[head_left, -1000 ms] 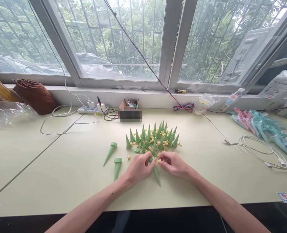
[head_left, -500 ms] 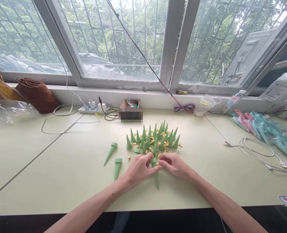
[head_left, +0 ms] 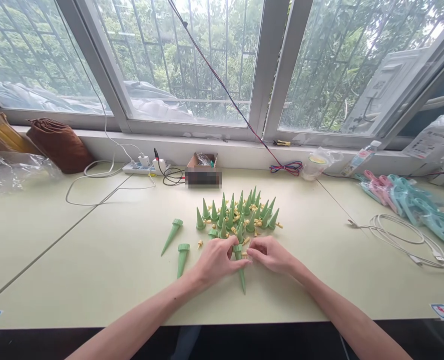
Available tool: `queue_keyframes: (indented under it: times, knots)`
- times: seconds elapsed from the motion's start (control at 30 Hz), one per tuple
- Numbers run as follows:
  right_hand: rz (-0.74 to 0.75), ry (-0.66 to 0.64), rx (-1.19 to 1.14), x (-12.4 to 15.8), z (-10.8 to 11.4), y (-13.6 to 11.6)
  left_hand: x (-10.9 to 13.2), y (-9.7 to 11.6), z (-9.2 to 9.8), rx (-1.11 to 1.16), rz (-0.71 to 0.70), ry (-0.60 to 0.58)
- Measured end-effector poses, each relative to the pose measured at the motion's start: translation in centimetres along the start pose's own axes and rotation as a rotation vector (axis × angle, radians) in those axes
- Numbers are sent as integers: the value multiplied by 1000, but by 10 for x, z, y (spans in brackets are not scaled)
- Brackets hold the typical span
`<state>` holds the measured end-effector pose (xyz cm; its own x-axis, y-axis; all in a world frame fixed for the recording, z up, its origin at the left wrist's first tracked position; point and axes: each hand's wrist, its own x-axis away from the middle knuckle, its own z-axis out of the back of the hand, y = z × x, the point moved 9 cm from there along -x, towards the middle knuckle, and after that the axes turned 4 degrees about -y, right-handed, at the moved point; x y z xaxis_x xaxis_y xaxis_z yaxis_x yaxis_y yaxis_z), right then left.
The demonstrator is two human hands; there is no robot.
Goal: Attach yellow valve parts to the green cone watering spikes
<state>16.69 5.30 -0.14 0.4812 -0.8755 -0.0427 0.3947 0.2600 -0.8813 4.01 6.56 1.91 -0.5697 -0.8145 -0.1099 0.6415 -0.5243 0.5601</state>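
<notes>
My left hand is closed around a green plastic plant watering spike, whose ridged cap is up and whose tip points toward me. Close on its right, my right hand pinches a small yellow valve piece against the spike's side. Just beyond both hands, several green spikes stand point up in a cluster, with small yellow valves scattered among them. To the left lie two loose spikes, a farther spike and a nearer spike. A single yellow valve rests beside my left hand.
Along the sill are a power strip, a small cardboard box, a plastic cup and a bottle. A white cable and bagged teal and pink plastic items lie at right. A brown bag stands left.
Both hands stay almost in place around the spike and the yellow valve. The whole view has shifted very slightly.
</notes>
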Motion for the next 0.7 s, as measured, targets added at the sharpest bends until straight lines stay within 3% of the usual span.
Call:
queue_keyframes:
  times: [0.2, 0.7]
  knots:
    - [30, 17, 110, -1, -1, -2, 0, 3, 2, -8, -11, 16]
    - [25, 15, 80, 0, 0, -1, 0, 6, 4, 10, -5, 10]
